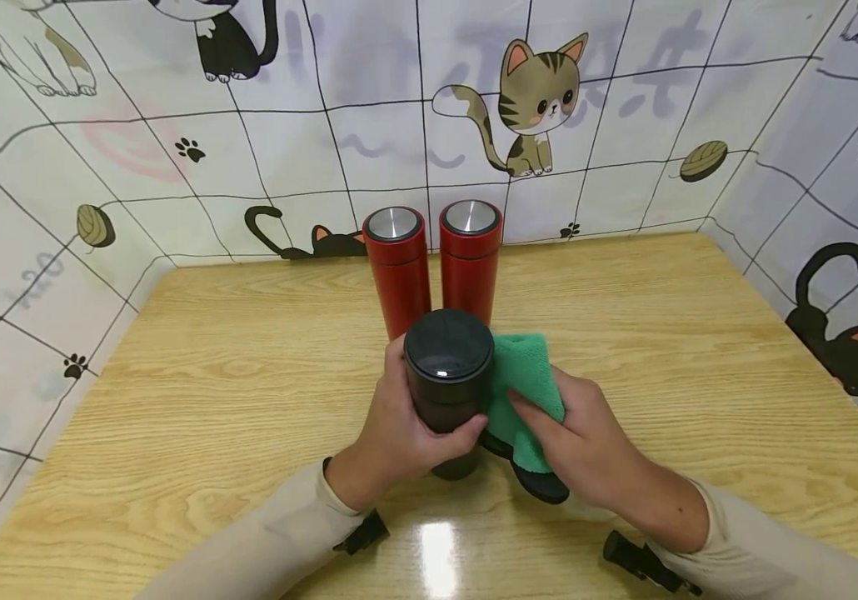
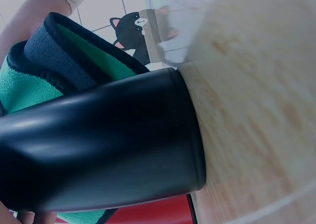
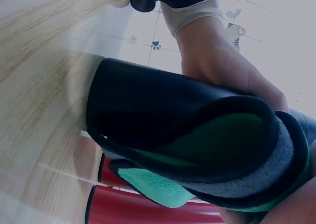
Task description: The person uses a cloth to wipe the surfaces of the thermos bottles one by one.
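A black thermos bottle (image 1: 448, 358) with a glossy dark lid is upright over the table, its base close to the wood in both wrist views. My left hand (image 1: 399, 425) grips it round the upper body, thumb across the front. On its right side my right hand (image 1: 586, 433) holds a folded green cloth (image 1: 526, 375) with dark edging, pressed against the bottle. In the right wrist view the cloth (image 3: 222, 150) wraps partly around the bottle (image 3: 148, 95). The right fingers are mostly hidden behind the cloth.
Two red thermos bottles (image 1: 396, 267) (image 1: 471, 258) with silver-topped lids stand side by side just behind the black one. The wooden table (image 1: 249, 350) is enclosed at the back and sides by a white wall covering (image 1: 369, 150) printed with cats.
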`<state>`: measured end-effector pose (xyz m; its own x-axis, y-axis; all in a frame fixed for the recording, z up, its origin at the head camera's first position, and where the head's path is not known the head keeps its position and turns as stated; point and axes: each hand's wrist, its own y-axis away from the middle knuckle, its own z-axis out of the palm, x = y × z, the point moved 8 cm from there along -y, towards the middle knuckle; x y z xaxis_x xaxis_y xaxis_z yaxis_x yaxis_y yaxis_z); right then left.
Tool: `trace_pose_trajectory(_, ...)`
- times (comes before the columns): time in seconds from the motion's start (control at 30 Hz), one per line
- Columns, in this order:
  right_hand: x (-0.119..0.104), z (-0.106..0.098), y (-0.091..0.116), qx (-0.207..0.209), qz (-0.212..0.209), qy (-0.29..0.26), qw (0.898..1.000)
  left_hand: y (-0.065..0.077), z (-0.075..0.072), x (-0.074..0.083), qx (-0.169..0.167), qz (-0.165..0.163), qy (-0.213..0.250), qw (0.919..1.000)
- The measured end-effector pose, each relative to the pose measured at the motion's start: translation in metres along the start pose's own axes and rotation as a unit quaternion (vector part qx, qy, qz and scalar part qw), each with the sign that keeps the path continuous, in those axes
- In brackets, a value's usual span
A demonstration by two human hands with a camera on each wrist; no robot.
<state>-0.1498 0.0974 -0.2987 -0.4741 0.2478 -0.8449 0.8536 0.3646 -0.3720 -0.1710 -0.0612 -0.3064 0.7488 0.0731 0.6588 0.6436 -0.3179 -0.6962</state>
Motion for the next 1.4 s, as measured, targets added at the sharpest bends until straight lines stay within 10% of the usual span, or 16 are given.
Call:
trace_pose_trajectory(1.07,-0.013,-0.009,0.004,0.071,-0.074,-0.004,0.995,0.000,0.000,0.002,0.009,0.007,0.011,0.9999)
trace_pose_trajectory(1.4,-0.010,-0.007,0.002,0.054,-0.058,0.018,0.997,-0.001,0.000,0.012,0.025,0.024,-0.080,0.9962)
